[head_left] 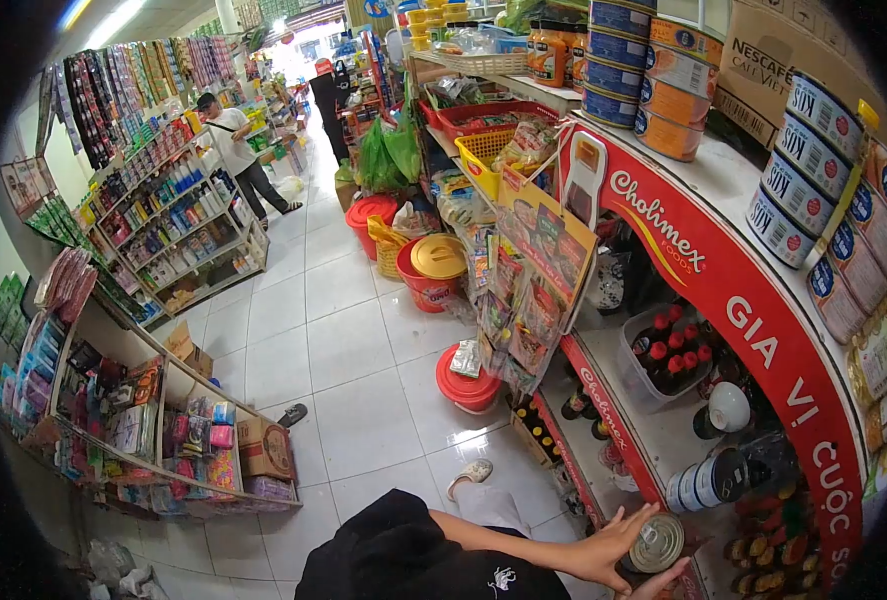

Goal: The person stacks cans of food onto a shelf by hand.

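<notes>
A metal tin can with a ringed, pale gold lid is held in front of the shelf at the lower right. My left hand reaches across from the black sleeve and closes around the can's near side. Fingers of my right hand show at the bottom edge, against the can's lower side; the rest of that hand is out of frame. Just beyond the can, several dark-topped cans lie in a row on the lower shelf.
A red-fronted shelf curves along my right, with stacked cans on top. It holds a plastic bin of red-capped bottles. Red buckets stand on the tiled floor. Left are stocked racks; a person stands farther back.
</notes>
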### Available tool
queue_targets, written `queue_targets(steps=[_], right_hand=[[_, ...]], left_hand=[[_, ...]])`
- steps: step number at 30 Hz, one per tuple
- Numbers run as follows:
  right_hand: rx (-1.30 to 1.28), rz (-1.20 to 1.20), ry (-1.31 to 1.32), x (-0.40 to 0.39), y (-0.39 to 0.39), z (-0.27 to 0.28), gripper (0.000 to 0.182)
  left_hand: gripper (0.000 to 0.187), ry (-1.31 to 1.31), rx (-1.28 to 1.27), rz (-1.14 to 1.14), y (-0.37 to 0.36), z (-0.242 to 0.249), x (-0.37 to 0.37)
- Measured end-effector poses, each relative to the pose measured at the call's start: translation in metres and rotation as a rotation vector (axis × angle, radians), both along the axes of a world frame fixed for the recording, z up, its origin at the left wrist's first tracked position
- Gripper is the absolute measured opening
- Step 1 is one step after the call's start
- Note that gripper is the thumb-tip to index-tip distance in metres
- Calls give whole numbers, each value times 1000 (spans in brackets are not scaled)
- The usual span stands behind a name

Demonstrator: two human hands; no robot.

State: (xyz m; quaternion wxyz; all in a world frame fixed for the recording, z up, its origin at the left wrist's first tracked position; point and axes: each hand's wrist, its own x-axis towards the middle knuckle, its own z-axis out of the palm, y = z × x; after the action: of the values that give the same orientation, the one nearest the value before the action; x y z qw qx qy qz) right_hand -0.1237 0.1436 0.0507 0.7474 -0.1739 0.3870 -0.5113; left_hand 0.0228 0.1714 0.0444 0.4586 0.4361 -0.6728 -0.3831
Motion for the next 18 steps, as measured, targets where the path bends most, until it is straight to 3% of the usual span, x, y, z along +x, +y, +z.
queue_targets(steps=[2,6,7,10,11,14,16,17,18], right_hand=[[10,-16,0,-7,-1,-2,69],[40,36,-44,-11,1,-26,69],[-120,151,-130,-8,1,-35,63],[12,202,-65,1,20,-33,57],[43,224,-55,5,25,-34,55],[122,300,-65,12,41,-39,50],[168,351,-86,15,49,-46,47],[182,380,-103,17,49,-49,46],[193,404,-114,16,53,-51,45]], left_hand=[[121,-7,21,17,-1,20,12],[117,-54,-109,-123,-3,13,19],[115,-62,-124,-173,-3,15,20],[116,12,-124,-513,-10,21,30],[109,-31,78,-553,-8,35,38],[96,389,308,-573,-14,46,57],[83,745,246,-300,-20,32,64],[74,936,373,-293,-28,19,69],[69,1195,496,-339,-34,38,82]])
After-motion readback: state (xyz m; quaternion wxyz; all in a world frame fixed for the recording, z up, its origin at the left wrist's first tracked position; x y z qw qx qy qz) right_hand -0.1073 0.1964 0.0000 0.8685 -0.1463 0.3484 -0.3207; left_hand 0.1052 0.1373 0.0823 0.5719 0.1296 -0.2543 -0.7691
